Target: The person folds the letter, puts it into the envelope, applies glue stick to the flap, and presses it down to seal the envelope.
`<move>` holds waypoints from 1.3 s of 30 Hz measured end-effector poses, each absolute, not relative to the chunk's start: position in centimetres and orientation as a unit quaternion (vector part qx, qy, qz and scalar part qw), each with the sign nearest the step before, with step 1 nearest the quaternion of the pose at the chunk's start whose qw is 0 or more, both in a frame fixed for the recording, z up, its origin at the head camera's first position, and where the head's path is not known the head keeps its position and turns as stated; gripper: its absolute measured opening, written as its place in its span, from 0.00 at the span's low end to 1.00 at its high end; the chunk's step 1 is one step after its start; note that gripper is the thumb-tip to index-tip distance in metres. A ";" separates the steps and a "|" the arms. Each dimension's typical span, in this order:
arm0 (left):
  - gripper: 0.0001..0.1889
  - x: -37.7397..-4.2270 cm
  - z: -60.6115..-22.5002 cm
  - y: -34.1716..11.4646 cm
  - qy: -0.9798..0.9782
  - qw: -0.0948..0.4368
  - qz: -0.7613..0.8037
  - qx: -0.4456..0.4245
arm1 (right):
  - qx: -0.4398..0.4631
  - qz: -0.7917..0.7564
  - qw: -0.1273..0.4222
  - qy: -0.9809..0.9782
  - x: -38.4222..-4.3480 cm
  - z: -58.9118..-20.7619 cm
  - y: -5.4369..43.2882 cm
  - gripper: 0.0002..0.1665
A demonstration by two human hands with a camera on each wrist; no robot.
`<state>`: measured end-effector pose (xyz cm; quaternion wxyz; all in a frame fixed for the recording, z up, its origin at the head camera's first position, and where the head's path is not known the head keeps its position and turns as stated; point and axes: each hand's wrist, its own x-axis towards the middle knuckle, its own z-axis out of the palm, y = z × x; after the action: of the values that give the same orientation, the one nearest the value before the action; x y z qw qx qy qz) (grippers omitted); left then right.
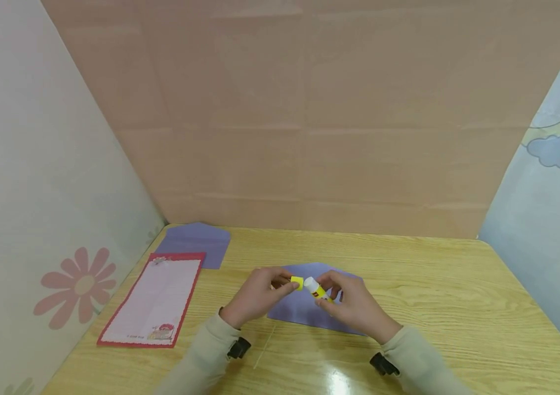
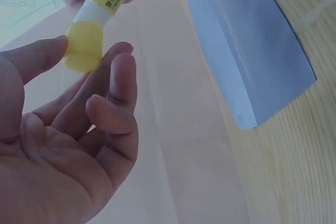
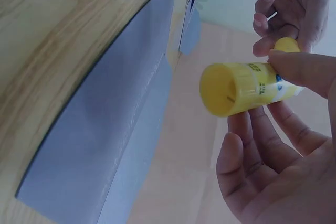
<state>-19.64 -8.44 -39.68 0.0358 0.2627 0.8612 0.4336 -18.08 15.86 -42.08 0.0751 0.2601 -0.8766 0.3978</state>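
A yellow glue stick cap (image 1: 297,283) is pinched between the thumb and fingers of my left hand (image 1: 260,293). My right hand (image 1: 356,307) grips the glue stick (image 1: 318,291), a yellow tube with a white upper end tilted toward the cap. In the head view a narrow gap shows between cap and tube; in the left wrist view the cap (image 2: 84,48) overlaps the white end. The right wrist view shows the tube's yellow base (image 3: 220,90) toward the camera. Beneath both hands lies a purple envelope (image 1: 304,310), its pointed flap at the far side.
At the left of the wooden table (image 1: 448,307) lies a red-bordered sheet of letter paper (image 1: 151,302). It overlaps a second purple envelope (image 1: 196,241) at the back left corner. A thin pale strip (image 1: 264,348) lies in front of the near envelope. Walls enclose the back and sides.
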 end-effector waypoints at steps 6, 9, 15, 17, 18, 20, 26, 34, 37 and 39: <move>0.12 -19.5 -39.6 -8.1 0.856 0.044 0.443 0.262 | 0.272 0.401 0.075 -0.871 -18.0 -42.1 15.7 0.15; 0.12 -19.5 -39.6 -8.0 0.855 0.044 0.445 0.262 | 0.275 0.390 0.079 -0.875 -18.0 -42.0 15.6 0.15; 0.09 -19.6 -39.8 -7.9 0.852 0.044 0.447 0.269 | 0.267 0.382 0.068 -0.882 -17.7 -41.5 16.0 0.16; 0.09 -19.6 -39.9 -7.9 0.851 0.047 0.448 0.270 | 0.267 0.381 0.065 -0.883 -17.6 -41.3 16.1 0.15; 0.09 -19.6 -40.0 -7.9 0.850 0.049 0.449 0.269 | 0.269 0.380 0.064 -0.883 -17.6 -41.2 16.2 0.15; 0.09 -19.5 -40.0 -7.8 0.850 0.051 0.450 0.269 | 0.274 0.375 0.065 -0.883 -17.6 -41.0 16.3 0.15; 0.10 -19.5 -39.9 -7.7 0.850 0.055 0.444 0.277 | 0.294 0.359 0.072 -0.883 -17.6 -40.6 16.6 0.15; 0.11 -19.5 -39.8 -7.5 0.849 0.054 0.438 0.290 | 0.305 0.343 0.050 -0.887 -17.8 -40.1 17.0 0.16; 0.12 -19.6 -39.9 -7.4 0.850 0.054 0.436 0.290 | 0.309 0.346 0.047 -0.885 -17.8 -39.9 17.2 0.16; 0.12 -19.5 -39.9 -7.4 0.850 0.057 0.436 0.289 | 0.311 0.350 0.041 -0.883 -17.9 -39.9 17.3 0.16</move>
<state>-19.55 -7.35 -39.87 0.0568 0.2893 0.8502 0.4362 -17.87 17.27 -39.92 0.0414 0.3108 -0.8829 0.3497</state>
